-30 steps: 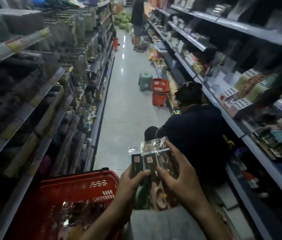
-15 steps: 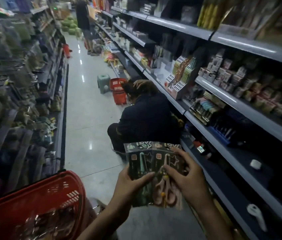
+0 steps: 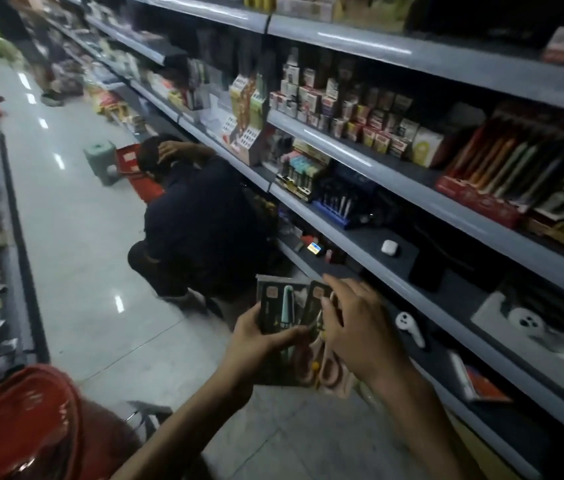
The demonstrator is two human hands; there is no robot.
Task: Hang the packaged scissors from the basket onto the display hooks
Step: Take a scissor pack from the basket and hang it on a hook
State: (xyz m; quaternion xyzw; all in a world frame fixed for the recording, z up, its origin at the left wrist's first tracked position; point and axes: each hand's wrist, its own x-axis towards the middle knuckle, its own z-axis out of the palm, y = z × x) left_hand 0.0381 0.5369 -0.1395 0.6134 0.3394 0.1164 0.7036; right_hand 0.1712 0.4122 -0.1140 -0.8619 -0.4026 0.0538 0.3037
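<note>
I hold a small fan of packaged scissors (image 3: 285, 308) low in the middle of the view, dark cards with a teal pair on the left and a pink pair on the right. My left hand (image 3: 256, 341) grips the packs from the left, thumb across the front. My right hand (image 3: 360, 327) lies over the right pack, fingers curled on its top edge. The red basket (image 3: 21, 424) sits at the bottom left, its contents out of sight. No display hooks are visible among the shelves.
Grey shelves (image 3: 360, 161) full of stationery run along the right. A person in dark clothes (image 3: 201, 223) crouches on the aisle floor just ahead, with a green stool (image 3: 102, 162) and another red basket (image 3: 136, 174) behind them. More shelving lines the left edge.
The view has swung right, from the left shelving toward the right shelves. The packs stay in both hands, and my right hand has moved up over the right pack.
</note>
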